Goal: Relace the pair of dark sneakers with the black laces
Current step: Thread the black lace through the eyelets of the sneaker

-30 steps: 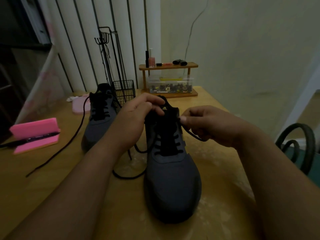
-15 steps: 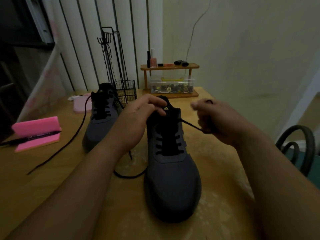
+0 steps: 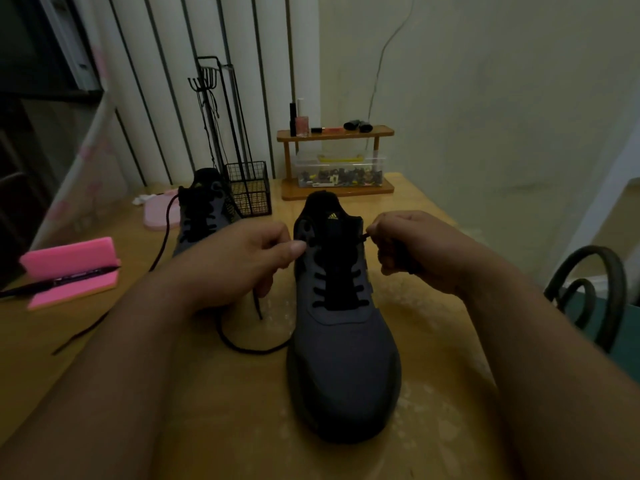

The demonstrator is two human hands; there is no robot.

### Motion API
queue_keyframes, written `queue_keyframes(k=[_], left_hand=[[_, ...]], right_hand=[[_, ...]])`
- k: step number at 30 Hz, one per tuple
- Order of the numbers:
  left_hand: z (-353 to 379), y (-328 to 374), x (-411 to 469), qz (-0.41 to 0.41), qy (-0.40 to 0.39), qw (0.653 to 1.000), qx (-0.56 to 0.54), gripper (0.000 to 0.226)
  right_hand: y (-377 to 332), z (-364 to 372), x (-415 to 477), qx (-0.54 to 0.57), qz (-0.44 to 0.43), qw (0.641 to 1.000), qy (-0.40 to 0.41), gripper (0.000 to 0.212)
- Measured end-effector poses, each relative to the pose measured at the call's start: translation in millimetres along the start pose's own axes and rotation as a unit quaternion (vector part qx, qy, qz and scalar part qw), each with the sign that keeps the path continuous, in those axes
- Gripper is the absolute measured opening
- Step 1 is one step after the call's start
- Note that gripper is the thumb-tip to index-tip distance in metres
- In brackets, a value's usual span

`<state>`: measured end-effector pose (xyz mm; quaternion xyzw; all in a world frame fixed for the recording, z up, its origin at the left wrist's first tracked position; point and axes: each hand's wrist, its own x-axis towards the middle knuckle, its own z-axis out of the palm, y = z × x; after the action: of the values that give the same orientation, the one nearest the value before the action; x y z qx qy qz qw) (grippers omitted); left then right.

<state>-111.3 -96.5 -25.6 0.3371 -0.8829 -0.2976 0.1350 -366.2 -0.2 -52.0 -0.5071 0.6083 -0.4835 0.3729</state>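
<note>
From the head, the near sneaker [image 3: 343, 344] stands on the table [image 3: 235, 410], left hand [image 3: 242, 261] pinching the lace [image 3: 258, 308] by the upper left eyelets, right hand [image 3: 426, 251] pinching its other end at the top right; I would draw both ends evenly snug.

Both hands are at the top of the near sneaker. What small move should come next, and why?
Probably the right hand should draw the black lace it pinches outward from the top right eyelet of the near sneaker to snug it. The lower rows look laced, and the left hand pinches the other side, which trails slack in a loop on the table.
</note>
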Motion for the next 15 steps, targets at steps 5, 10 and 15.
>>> queue_keyframes(k=[5, 10, 15], left_hand=[[-6, -3, 1, -0.001, 0.104, 0.991, -0.089, 0.033], [7, 0, 9, 0.001, 0.178, 0.984, 0.011, 0.025], [22, 20, 7, 0.156, 0.316, 0.935, 0.028, 0.030]], right_hand=[[1, -2, -1, -0.006, 0.011, 1.000, -0.009, 0.029], [-3, -5, -4, 0.016, 0.016, 1.000, -0.012, 0.030], [-17, -9, -8, 0.068, -0.006, 0.995, 0.070, 0.030]])
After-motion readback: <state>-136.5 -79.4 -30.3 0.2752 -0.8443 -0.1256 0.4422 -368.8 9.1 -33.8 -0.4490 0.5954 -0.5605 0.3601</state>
